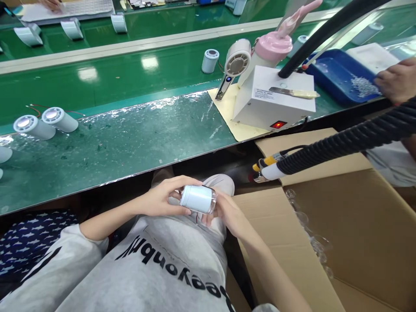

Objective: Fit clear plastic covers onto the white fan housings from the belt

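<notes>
Above my lap I hold a pale blue cylindrical housing (196, 199) on its side, with a clear plastic cap (213, 201) at its right end. My left hand (164, 197) is closed around the left end, thumb and fingers on opposite sides. My right hand (224, 208) grips the clear-capped end; some of its fingers are hidden behind the piece. A short thin red wire hangs under the housing. Similar cylinders (60, 119) with ringed ends and loose wires lie on the bench to the left.
A white box (276, 97) with a lit red switch stands on the bench, near a handheld fan (238, 60) and a pink-lidded bottle (271, 45). A black hose (341, 138) crosses above an open carton (364, 208) at right. A co-worker's hand (398, 80) is by a blue tray (338, 78).
</notes>
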